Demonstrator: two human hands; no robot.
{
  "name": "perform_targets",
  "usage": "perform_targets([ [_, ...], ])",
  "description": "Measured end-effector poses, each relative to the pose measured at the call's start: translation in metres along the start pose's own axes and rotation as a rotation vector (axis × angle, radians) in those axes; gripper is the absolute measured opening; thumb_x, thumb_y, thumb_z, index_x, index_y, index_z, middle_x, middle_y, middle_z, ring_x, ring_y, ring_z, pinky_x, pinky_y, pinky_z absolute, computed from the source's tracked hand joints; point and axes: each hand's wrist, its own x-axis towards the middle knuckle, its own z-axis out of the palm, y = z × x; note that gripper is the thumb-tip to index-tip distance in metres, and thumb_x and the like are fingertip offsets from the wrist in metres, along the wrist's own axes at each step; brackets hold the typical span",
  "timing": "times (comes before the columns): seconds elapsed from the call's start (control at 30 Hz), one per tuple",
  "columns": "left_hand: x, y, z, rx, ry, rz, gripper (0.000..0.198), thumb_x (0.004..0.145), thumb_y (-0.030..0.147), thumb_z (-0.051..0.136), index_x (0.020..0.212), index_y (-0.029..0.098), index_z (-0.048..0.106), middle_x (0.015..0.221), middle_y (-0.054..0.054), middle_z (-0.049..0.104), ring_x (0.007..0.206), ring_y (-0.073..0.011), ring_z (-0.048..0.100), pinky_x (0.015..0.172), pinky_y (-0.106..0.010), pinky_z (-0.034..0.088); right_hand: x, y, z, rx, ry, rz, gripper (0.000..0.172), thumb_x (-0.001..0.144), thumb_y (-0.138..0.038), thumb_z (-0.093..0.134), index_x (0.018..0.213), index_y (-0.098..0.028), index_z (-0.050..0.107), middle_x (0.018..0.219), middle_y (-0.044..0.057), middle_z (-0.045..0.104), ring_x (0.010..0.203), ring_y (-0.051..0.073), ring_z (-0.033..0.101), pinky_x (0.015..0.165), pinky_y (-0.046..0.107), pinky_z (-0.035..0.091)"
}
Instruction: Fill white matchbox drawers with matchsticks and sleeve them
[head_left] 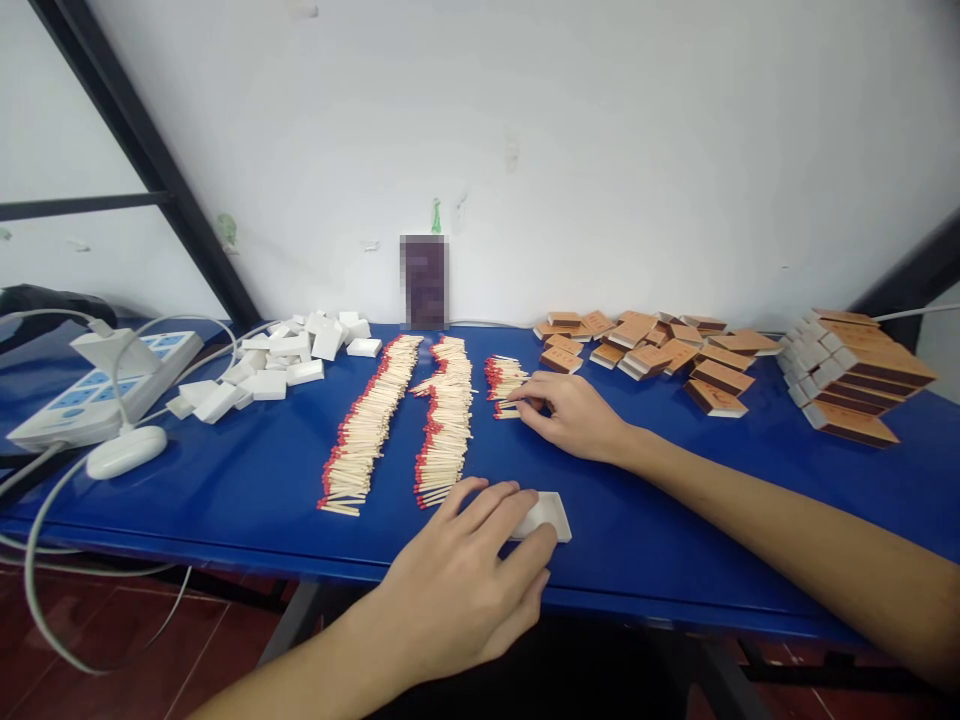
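My left hand (pixel 469 570) is at the table's front edge, its fingers curled over a white matchbox tray (pixel 553 515) and gripping it. The hand hides most of that tray's inside. Farther back, my right hand (pixel 574 412) pinches thumb and forefinger together on matches at the near end of a short row of red-tipped matches (pixel 506 375). Two longer rows of matches run to the left of it: one middle row (pixel 444 430) and one outer row (pixel 367 425), both with red heads facing left.
White matchbox trays (pixel 270 360) lie heaped at the back left, beside a power strip (pixel 105 390) and white cables. Loose matchbox sleeves (pixel 649 345) are scattered at the back right. Stacked matchboxes (pixel 862 370) stand farther right. A blurred dark rectangle (pixel 424 282) leans on the wall.
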Motion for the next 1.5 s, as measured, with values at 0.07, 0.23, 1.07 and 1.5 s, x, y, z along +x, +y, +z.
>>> perform_targets([
  [0.07, 0.0003, -0.0003, 0.0001, 0.000, 0.005, 0.000, 0.024, 0.095, 0.022, 0.050, 0.116, 0.015, 0.059, 0.122, -0.013, 0.061, 0.118, -0.0272, 0.056, 0.102, -0.046, 0.045, 0.0000, -0.0002, -0.0005, 0.002, -0.004, -0.005, 0.022, 0.086, -0.018, 0.053, 0.094, -0.017, 0.074, 0.075, 0.004, 0.064, 0.065, 0.015, 0.053, 0.061, 0.027, 0.037],
  [0.23, 0.0006, -0.0007, 0.0000, -0.009, -0.001, 0.003, 0.024, 0.095, 0.022, 0.048, 0.116, 0.015, 0.059, 0.122, -0.013, 0.060, 0.119, -0.0275, 0.055, 0.103, -0.046, 0.044, -0.0003, 0.0000, -0.0008, 0.015, -0.022, -0.025, 0.021, 0.086, -0.017, 0.053, 0.092, -0.018, 0.073, 0.076, 0.003, 0.063, 0.067, 0.015, 0.054, 0.062, 0.026, 0.037],
  [1.07, -0.0011, 0.0003, -0.0007, 0.008, 0.002, -0.016, 0.031, 0.095, 0.021, 0.048, 0.124, 0.015, 0.056, 0.131, -0.013, 0.058, 0.130, -0.0292, 0.050, 0.107, -0.048, 0.042, -0.0019, 0.0021, 0.0006, 0.096, -0.017, -0.069, 0.007, 0.082, -0.019, 0.059, 0.081, -0.019, 0.066, 0.067, -0.001, 0.055, 0.062, 0.012, 0.048, 0.060, 0.025, 0.036],
  [1.5, 0.0006, -0.0002, -0.0053, -0.020, -0.032, 0.143, 0.032, 0.094, 0.023, 0.051, 0.126, 0.018, 0.056, 0.127, -0.009, 0.059, 0.123, -0.0240, 0.053, 0.111, -0.040, 0.039, -0.0012, 0.0023, 0.0008, 0.104, -0.033, -0.110, 0.009, 0.084, -0.020, 0.060, 0.083, -0.017, 0.068, 0.067, -0.001, 0.055, 0.060, 0.011, 0.047, 0.058, 0.024, 0.035],
])
